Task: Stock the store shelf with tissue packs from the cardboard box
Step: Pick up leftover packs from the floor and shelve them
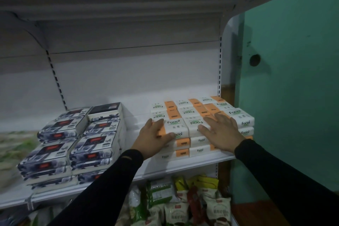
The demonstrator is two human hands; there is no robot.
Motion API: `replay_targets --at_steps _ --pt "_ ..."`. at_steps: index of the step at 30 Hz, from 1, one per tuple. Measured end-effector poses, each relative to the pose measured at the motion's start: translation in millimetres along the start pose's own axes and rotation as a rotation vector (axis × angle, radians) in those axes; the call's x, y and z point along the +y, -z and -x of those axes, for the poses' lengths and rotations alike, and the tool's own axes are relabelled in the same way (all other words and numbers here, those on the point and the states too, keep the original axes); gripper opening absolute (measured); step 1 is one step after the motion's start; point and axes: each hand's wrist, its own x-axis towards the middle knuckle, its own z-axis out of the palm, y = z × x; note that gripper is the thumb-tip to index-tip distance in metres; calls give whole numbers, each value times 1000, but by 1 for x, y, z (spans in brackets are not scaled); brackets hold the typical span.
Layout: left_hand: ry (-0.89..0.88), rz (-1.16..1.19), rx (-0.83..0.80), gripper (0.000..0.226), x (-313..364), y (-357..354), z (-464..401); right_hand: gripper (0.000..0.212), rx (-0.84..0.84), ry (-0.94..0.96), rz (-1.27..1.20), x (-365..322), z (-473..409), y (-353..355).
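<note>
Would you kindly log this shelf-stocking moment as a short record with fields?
setting: white store shelf beside a green wall
left hand: grips the left end of the front-left top Facial tissue pack, thumb on its front face
right hand: fingers spread, lies flat on top of the white-and-orange Facial stack
stack position: right end of the shelf
neighbouring stock: dark floral tissue packs stacked to the left
shelf below: bagged goods
cardboard box: not in view

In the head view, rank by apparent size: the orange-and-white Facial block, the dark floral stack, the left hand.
1. Dark floral stack, though nearer the camera.
2. Facial block.
3. Left hand.
</note>
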Motion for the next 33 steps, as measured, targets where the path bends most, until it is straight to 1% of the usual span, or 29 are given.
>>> replay_targets --at_steps 1,3,4,5,8,10,13,18,21,24,29,31,33 --pt "3 5 1 60 1 0 1 68 -5 4 8 0 0 1" --pt "13 25 10 75 3 3 2 82 11 19 23 1 0 3" --pt "17 25 23 81 3 6 4 85 28 30 25 0 1 5" --pt "24 18 32 83 4 9 6 85 45 41 19 -1 4 7" --pt "7 26 78 70 10 21 23 83 114 86 -53 -7 17 16" --pt "-15 23 112 64 16 30 40 77 172 126 -125 -15 31 23" --pt "-49 -24 119 63 23 47 76 72 231 197 -241 -35 61 30" --pt "-50 -3 148 61 20 82 159 62 246 315 -412 -87 121 30" --pt "-29 -24 220 57 4 105 216 60 197 401 -507 -132 157 20" --pt "55 -111 271 54 -27 128 280 58 121 517 -526 -181 190 2" --pt "291 -186 420 50 -96 161 401 60 -68 662 -573 -264 234 -46" --pt "394 -229 429 51 -128 166 452 59 -137 738 -522 -297 247 -72" --pt "538 -241 407 54 -163 163 501 65 -217 819 -487 -331 259 -103"
